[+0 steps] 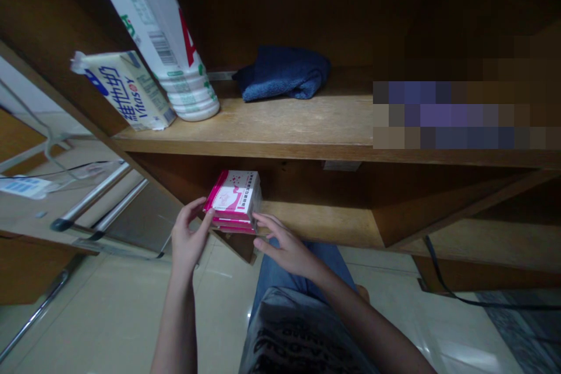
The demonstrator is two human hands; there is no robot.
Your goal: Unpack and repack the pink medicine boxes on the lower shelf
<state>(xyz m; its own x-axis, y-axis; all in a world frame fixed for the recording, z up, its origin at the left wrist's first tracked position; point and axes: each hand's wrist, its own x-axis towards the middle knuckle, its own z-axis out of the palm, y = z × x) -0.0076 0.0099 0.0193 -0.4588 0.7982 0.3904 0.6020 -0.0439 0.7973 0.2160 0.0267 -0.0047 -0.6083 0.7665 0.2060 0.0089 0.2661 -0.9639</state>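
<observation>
A stack of pink-and-white packs (pixel 232 193) with printed Chinese characters sits at the front left of the lower shelf compartment. At its left side is my left hand (pixel 189 234), with fingers along the edge and the thumb at the front corner. My right hand (pixel 287 248) is on the opposite side, fingertips against the stack's right face and thumb low near the front. Between them the two hands grip the stack. Its top pack lies face up, and pink edges of packs below show at the front. The undersides are hidden.
On the upper shelf (pixel 280 128) stand a Vitasoy carton (pixel 129 90), a tall white-and-green bottle (pixel 175 64) and a folded dark blue cloth (pixel 284 73). A blurred patch covers its right part. Metal rails (pixel 114 198) stand left; a black cable (pixel 460 301) hangs right.
</observation>
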